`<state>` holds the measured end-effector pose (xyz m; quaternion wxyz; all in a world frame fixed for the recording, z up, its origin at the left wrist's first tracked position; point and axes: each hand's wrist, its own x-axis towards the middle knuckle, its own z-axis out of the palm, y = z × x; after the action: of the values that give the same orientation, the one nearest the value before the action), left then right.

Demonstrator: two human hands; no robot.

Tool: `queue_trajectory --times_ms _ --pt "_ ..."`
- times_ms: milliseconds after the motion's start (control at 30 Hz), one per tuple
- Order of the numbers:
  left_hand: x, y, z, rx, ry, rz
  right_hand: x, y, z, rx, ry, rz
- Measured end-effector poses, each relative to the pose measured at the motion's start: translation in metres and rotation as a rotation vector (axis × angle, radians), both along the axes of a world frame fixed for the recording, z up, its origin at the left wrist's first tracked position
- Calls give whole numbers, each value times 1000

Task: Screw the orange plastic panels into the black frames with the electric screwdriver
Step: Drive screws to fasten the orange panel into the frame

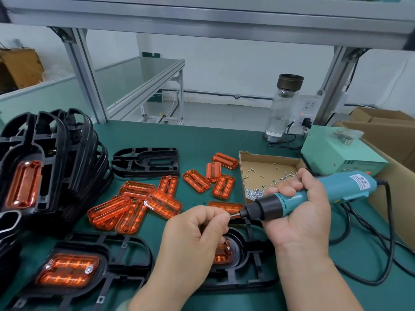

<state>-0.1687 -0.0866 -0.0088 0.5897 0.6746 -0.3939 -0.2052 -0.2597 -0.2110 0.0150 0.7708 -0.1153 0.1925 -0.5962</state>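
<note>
My hands meet at the screwdriver tip, just above a black frame [241,240].

My right hand [298,212] grips the electric screwdriver [314,196]. The fingers of my left hand [195,234] pinch its bit [234,214], and I cannot tell if a screw is between them. The frame lies at the near edge of the worktop [197,140]. My left hand hides most of the orange panel [222,254] in the frame. Loose orange panels [134,205] lie beyond my left hand, and a stack of frames [67,164] stands further left. A cardboard tray [241,167] of screws is beyond my right hand. Cables [390,232] loop to its right. The green worktop stands under an aluminium shelf.
</note>
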Motion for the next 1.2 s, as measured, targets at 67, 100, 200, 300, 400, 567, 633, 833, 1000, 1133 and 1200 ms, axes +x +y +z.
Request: queue_trajectory --times_ms 67,100,200,300,400,567,633,833,1000,1133,1200 --pt "0 0 0 2 -19 4 0 0 0 -23 -4 2" --pt "0 0 0 1 -26 9 0 1 -1 -36 -8 1" --pt "1 1 -2 21 -79 31 1 3 -2 -73 -13 -5" --pt "2 2 -2 42 -223 55 3 4 -3 -105 -5 -11" --pt "3 1 0 42 -122 33 3 6 -2 -137 -24 -1" --pt "1 0 1 -14 -78 31 4 6 -3 -114 -43 -5" --pt "0 -1 0 -45 -72 20 4 7 -3 -101 -43 -5" --pt "1 -1 6 -52 -59 -11 4 6 -2 -68 -36 15" --pt "11 14 17 119 -414 1 -3 -2 0 -46 -15 -18" --pt "28 25 29 480 -787 -86 -6 -5 0 -22 -1 -22" --pt "35 27 33 641 -864 -134 -6 -6 0 -13 9 -9"
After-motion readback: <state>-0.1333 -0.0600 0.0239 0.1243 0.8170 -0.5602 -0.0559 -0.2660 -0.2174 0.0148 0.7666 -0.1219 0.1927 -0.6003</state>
